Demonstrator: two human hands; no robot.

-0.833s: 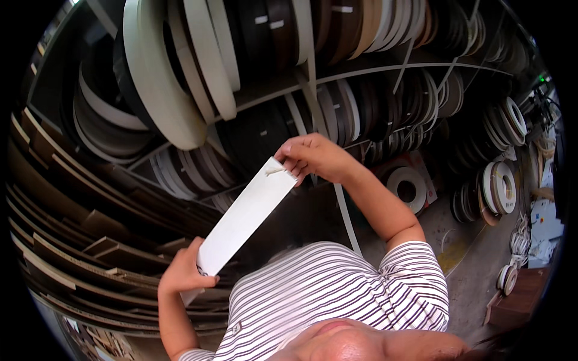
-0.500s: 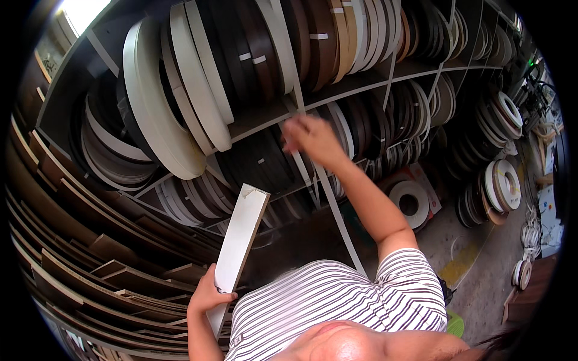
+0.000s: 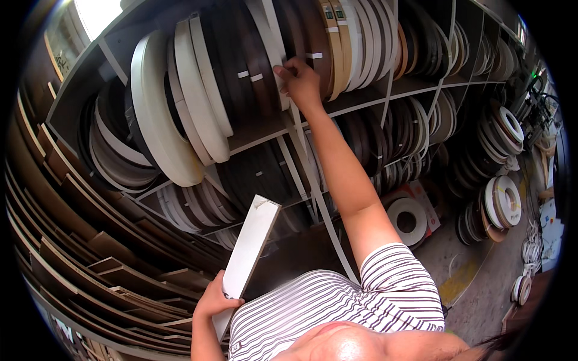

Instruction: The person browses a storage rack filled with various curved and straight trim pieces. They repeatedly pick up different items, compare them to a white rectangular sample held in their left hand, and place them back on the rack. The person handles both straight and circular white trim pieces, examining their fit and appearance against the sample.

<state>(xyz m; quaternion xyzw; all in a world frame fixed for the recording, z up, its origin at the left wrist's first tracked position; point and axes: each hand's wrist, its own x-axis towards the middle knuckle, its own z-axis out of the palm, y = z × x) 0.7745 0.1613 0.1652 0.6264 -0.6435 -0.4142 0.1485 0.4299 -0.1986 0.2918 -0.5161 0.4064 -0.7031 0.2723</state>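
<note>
My left hand (image 3: 218, 298) is closed round the lower part of a long white board strip (image 3: 248, 240), its thumb across the front face. The strip tilts up and to the right, with a raw brown edge and a chipped top corner. My right hand (image 3: 301, 87) is raised to the upper shelf, thumb and fingers bent in a pinch at the front rim of a white edge banding roll (image 3: 265, 51). Part of that rim is hidden behind the fingers. Dark brown rolls (image 3: 316, 42) stand just right of the hand, and black rolls (image 3: 232, 66) stand left of the white one.
The shelf rack (image 3: 259, 139) holds several upright rolls in white, tan, brown and black. Brown boards (image 3: 114, 265) are stacked on edge at the left. More rolls (image 3: 503, 198) lean at the right, and a white roll (image 3: 406, 221) sits by a box on the floor (image 3: 469, 271).
My right hand has moved up from below the shelf edge to the rim of the white roll. The board strip in my left hand has shifted slightly right and down.
</note>
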